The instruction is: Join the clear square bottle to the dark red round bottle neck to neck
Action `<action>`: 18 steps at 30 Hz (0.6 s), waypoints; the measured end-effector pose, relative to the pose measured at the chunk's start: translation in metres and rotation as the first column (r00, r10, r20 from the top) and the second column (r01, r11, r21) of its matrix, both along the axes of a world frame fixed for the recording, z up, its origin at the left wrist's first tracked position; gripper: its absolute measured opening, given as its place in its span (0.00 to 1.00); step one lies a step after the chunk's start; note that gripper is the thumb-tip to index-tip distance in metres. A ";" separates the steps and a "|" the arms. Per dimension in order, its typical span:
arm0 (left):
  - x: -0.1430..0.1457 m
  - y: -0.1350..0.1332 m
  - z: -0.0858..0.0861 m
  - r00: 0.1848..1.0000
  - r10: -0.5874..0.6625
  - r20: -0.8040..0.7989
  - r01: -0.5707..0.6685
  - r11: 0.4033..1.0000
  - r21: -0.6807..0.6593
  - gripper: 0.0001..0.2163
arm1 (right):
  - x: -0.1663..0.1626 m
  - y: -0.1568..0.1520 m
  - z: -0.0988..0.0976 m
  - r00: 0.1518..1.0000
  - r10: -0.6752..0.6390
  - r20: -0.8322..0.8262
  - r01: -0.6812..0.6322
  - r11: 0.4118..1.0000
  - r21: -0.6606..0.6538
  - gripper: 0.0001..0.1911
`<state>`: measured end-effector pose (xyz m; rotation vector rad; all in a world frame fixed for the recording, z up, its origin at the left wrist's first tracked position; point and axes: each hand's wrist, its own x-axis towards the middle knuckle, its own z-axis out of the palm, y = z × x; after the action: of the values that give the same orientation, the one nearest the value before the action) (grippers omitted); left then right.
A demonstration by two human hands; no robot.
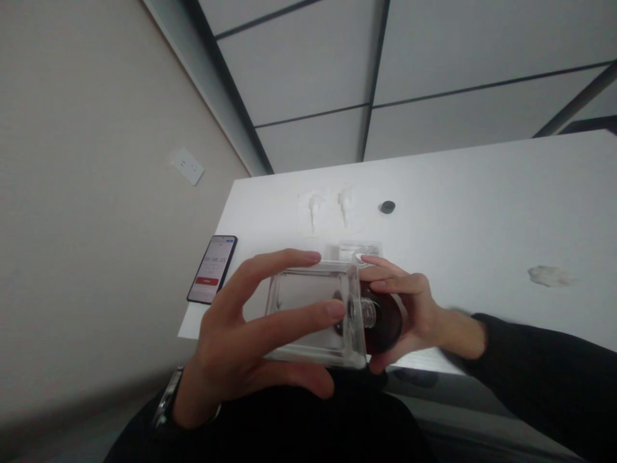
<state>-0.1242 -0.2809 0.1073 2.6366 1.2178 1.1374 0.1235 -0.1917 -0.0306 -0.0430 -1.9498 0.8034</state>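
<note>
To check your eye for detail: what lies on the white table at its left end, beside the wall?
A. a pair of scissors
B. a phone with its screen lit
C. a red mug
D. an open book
B: a phone with a lit screen lies flat at the left end of the white table, past the left hand that holds the clear bottle.
</note>
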 end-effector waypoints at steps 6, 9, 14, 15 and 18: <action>0.004 -0.001 0.000 0.999 -0.040 0.025 0.040 0.999 0.002 0.19 | 0.000 0.001 -0.001 1.000 0.013 -0.003 -0.013 1.000 -0.015 0.61; 0.006 -0.004 0.001 1.000 -0.010 0.016 0.010 1.000 -0.024 0.18 | 0.001 0.000 -0.002 1.000 0.031 0.006 -0.031 0.999 -0.041 0.62; 0.007 -0.006 0.004 1.000 -0.001 -0.008 0.000 0.999 -0.043 0.18 | 0.001 0.000 -0.002 0.999 0.039 -0.013 -0.039 0.998 -0.055 0.63; 0.007 -0.006 0.005 1.000 -0.001 -0.014 0.000 0.999 -0.045 0.18 | 0.001 0.000 -0.003 0.999 0.042 -0.022 -0.043 0.998 -0.052 0.63; 0.008 -0.007 0.007 0.999 0.002 -0.032 -0.004 0.998 -0.061 0.17 | 0.001 0.000 -0.003 0.999 0.042 -0.017 -0.043 0.998 -0.047 0.63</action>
<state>-0.1163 -0.2877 0.1145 2.6188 1.2412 1.0447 0.1241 -0.1916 -0.0332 -0.0235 -1.9215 0.8758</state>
